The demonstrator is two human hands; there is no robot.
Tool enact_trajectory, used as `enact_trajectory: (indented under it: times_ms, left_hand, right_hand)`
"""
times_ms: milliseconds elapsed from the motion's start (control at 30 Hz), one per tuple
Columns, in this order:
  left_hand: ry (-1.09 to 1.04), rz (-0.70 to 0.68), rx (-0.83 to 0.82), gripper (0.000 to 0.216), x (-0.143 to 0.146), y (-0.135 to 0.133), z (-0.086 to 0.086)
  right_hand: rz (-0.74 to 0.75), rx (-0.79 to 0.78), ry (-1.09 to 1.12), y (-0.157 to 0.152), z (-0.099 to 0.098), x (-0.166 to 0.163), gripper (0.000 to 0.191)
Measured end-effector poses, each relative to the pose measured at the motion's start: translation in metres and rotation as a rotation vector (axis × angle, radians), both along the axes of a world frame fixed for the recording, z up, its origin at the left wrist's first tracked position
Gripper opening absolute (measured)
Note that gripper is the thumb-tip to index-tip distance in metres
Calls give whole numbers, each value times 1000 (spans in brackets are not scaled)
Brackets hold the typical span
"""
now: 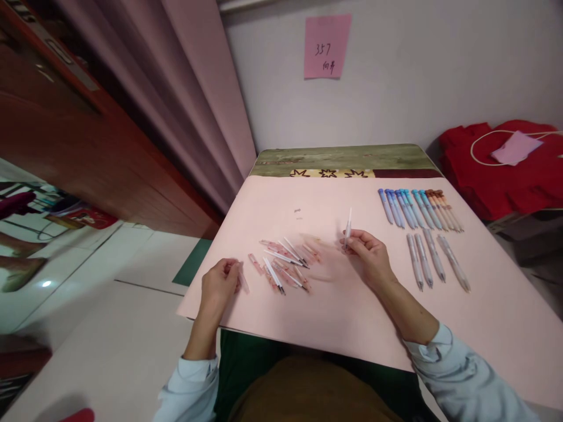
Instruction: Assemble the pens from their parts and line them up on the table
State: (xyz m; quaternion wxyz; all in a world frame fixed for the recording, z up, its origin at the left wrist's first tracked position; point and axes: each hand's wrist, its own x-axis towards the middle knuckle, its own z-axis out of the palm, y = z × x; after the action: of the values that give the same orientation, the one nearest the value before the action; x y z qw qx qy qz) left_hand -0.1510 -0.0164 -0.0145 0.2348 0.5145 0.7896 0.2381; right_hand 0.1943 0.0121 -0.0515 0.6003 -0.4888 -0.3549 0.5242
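Head view shows the left hand (219, 285) at the near left of the pink-covered surface (356, 328), its grip pinched on a translucent pen tube (243, 279), while the right hand (372, 258) has its grip closed, thumb against fingers, around a slim white pen piece (349, 227) with its thin end up. Between the hands, white pen refills (272, 273) lie jumbled among pink-patterned barrels (255, 264). Right of the right hand, four pale pens (434, 255) lie apart, nearer than a row of blue pens (394, 207) and brown pens (442, 210).
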Motion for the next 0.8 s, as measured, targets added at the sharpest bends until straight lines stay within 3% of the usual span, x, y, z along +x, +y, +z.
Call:
enact_trajectory:
  times_ms: [167,400,633,800]
  left_hand:
    - [47,-91,-35,35,5,0,-4]
    - [281,-159,35,15,15,4,-6]
    - [46,-159,-10,11,23,-1,-11]
    - [78,-230,66,14,45,-7,-11]
  right_hand:
    - [1,1,-7,0,1,-1,26]
    - [-15,13,18,1,0,-1,25]
    - [-16,22,17,0,0,0,24]
    - [-30,22,19,0,0,0,24]
